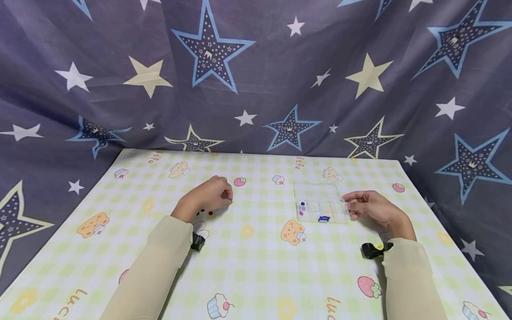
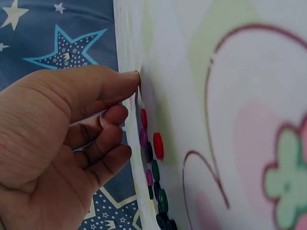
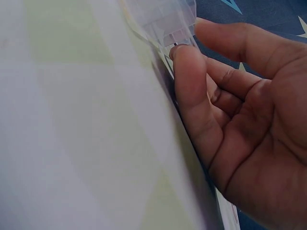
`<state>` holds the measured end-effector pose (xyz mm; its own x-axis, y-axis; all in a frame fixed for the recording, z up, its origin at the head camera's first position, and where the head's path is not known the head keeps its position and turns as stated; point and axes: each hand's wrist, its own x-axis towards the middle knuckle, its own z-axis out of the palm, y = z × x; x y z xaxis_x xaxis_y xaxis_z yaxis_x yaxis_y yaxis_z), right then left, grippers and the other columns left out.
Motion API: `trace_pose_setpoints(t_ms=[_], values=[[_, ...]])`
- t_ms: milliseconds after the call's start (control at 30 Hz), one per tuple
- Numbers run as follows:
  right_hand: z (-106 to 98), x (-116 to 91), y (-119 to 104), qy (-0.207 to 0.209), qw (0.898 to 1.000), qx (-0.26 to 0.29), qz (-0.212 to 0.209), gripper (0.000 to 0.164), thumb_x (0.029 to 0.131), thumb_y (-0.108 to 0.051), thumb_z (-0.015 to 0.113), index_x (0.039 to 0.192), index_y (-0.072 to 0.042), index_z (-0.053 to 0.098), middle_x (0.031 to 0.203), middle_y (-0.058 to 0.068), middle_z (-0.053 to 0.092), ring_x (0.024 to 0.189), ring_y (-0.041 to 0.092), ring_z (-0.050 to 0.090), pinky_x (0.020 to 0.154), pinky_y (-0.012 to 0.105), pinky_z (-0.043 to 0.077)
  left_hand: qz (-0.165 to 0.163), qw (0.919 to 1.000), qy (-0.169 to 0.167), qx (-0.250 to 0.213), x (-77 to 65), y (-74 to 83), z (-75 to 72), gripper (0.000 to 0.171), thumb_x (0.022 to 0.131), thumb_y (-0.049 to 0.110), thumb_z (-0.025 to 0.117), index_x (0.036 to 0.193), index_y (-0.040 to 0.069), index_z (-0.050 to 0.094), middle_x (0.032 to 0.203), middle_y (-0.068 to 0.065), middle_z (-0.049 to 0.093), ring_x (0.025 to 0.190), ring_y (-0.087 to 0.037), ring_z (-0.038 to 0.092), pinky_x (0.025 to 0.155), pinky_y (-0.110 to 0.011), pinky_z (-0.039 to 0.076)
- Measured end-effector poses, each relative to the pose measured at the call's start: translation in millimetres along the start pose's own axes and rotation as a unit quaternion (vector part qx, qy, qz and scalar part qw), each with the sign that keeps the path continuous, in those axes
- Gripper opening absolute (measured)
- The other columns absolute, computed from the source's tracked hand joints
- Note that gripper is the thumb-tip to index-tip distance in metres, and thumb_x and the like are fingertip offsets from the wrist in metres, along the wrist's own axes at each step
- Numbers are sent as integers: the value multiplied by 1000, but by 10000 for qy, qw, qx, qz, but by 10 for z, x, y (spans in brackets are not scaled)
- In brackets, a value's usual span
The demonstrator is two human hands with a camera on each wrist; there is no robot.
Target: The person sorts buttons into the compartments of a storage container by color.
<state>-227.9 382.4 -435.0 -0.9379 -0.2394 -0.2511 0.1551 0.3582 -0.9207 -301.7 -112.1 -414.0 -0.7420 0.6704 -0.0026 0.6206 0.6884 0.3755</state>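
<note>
My left hand [image 1: 209,194] is just above the cloth, left of the middle, with thumb and forefinger pinched together. In the left wrist view, a sliver of a small purple disc [image 2: 136,72] shows at those fingertips; the rest of it is hidden. Several red, purple, green and dark discs [image 2: 158,145] lie on the cloth under this hand. My right hand [image 1: 374,207] holds the right end of a clear compartment box [image 1: 320,220] with thumb and fingers. The box's lid [image 1: 316,192] stands raised at the back. Purple and dark discs [image 1: 302,213] sit in its left compartments.
A green-checked cloth with printed cakes and strawberries covers the table [image 1: 256,266]. Behind it hangs a dark curtain [image 1: 256,84] with stars, meeting the table's far edge. Black straps with cameras [image 1: 372,250] are on both wrists.
</note>
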Motion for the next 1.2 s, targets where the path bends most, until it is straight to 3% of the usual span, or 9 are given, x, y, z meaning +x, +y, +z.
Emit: trace_pose_setpoints(t_ms=[267, 633, 967, 1200], values=[[9, 5, 7, 22, 10000, -4, -18, 47, 100, -6, 62, 138, 17, 47, 94, 10, 66, 74, 17, 65, 72, 31, 58, -122, 9998, -164, 18, 45, 26, -16, 12, 92, 9, 73, 82, 15, 71, 83, 3, 60, 78, -17, 51, 78, -36, 46], [0, 7, 6, 13, 10000, -37, 14, 50, 100, -9, 64, 140, 16, 46, 95, 10, 67, 77, 19, 65, 73, 33, 58, -186, 9995, -228, -66, -13, 30, -31, 13, 94, 10, 72, 82, 14, 70, 83, 2, 58, 79, -17, 48, 77, -35, 43], [0, -6, -16, 10, 10000, 1, 25, 49, 100, -7, 63, 140, 17, 46, 96, 9, 67, 76, 18, 65, 72, 32, 57, -18, 9997, 181, -186, 52, 64, 25, 8, 95, 17, 73, 89, 18, 69, 92, 2, 57, 93, -20, 47, 86, -38, 41], [3, -8, -24, 6, 10000, -11, 64, 49, 100, -5, 62, 140, 17, 45, 97, 9, 66, 76, 17, 65, 72, 31, 57, 477, 9975, 369, -365, 183, 191, 83, 7, 98, 12, 68, 92, 14, 66, 90, 3, 58, 87, -19, 48, 90, -41, 40]])
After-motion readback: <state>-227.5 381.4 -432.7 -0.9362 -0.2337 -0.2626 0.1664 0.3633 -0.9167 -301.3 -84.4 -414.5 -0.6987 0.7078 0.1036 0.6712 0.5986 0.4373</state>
